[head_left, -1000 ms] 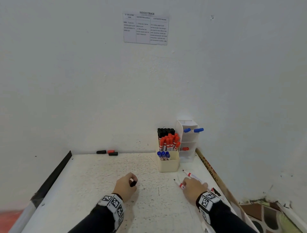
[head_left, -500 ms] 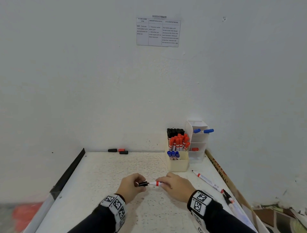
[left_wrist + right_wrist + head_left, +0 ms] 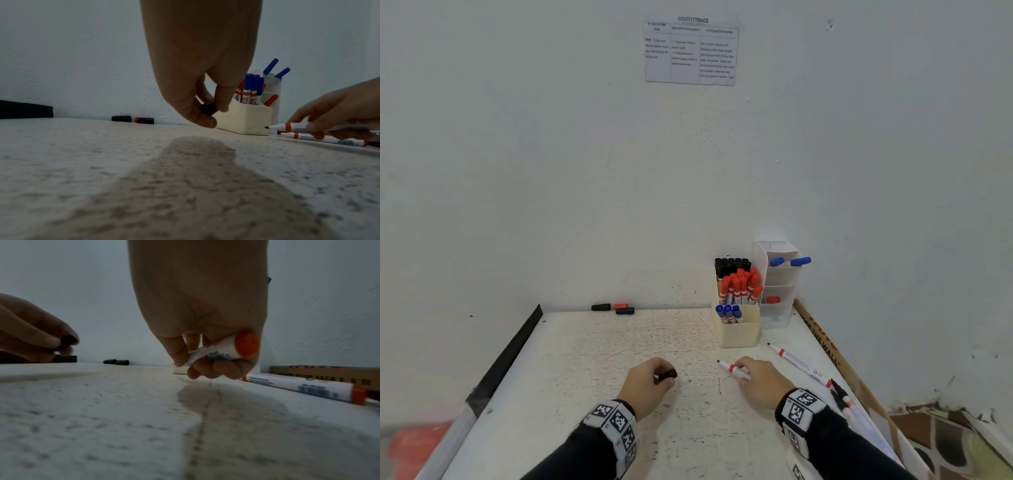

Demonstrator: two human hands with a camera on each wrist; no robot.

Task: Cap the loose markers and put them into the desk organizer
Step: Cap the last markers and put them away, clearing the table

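Note:
My left hand [image 3: 662, 377] pinches a black cap [image 3: 668, 373] just above the table; in the left wrist view the cap [image 3: 208, 109] sits between thumb and fingers. My right hand [image 3: 743, 371] grips an uncapped red-banded marker [image 3: 734, 370], its bare tip pointing left toward the cap, a gap between them. The marker's orange end [image 3: 245, 344] shows in the right wrist view. A second uncapped red marker [image 3: 799, 365] lies to the right. The cream desk organizer [image 3: 739, 330] stands behind, filled with black, red and blue capped markers.
A white tiered holder [image 3: 779, 310] with blue and red markers stands right of the organizer. Loose black and red caps [image 3: 613, 307] lie by the back wall. A black marker [image 3: 839, 390] and a long cardboard box [image 3: 822, 342] line the table's right edge.
Half a second ago the cap and the marker tip met between my hands. Now my hands have drawn apart, cap in the left, marker uncapped in the right.

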